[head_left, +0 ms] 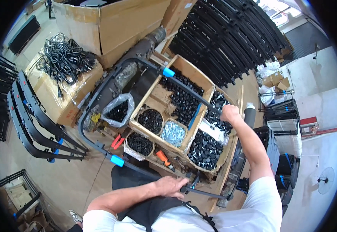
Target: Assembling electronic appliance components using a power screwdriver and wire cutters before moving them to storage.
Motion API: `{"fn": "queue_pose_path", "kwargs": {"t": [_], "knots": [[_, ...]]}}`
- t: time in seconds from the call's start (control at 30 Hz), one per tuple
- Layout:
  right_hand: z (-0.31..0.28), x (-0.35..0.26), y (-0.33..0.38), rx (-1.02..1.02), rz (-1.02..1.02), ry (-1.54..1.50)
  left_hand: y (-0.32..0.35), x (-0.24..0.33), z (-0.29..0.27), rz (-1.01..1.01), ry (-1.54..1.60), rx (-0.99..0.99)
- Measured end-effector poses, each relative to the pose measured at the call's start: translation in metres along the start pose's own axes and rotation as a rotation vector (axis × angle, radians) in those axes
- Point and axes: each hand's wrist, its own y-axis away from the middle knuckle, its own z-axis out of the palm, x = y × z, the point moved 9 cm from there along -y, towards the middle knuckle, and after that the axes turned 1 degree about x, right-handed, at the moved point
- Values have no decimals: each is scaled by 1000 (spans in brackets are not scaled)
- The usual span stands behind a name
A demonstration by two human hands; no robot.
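Note:
I hold a black U-shaped metal tube frame (99, 91) with blue tape bands over a wooden tray (193, 71) of parts. My left hand (171, 186) grips the near leg of the frame close to its open end. My right hand (230, 113) is closed around the far leg, above compartments of black plastic caps (205, 149). The bent end of the frame points away to the left.
The tray holds black caps, silver screws (173, 133) and bags of small black parts (119, 111). Red pliers (117, 142) and an orange tool (163, 158) lie on the bench. Cardboard boxes (114, 23), cables (62, 58) and stacked black frames (33, 116) surround it.

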Motion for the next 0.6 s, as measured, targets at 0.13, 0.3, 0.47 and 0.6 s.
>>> {"fn": "queue_pose_path", "kwargs": {"t": [0.13, 0.3, 0.47, 0.6], "knots": [[-51, -28, -7, 159, -20, 3, -5, -6, -7, 46, 23, -66], [-55, -34, 3, 124, 27, -157, 0, 5, -10, 101, 30, -86], [-70, -24, 1, 251, 141, -169, 7, 0, -7, -58, 137, -84], [-42, -17, -15, 2, 100, -7, 4, 3, -11, 71, -7, 39]]}}
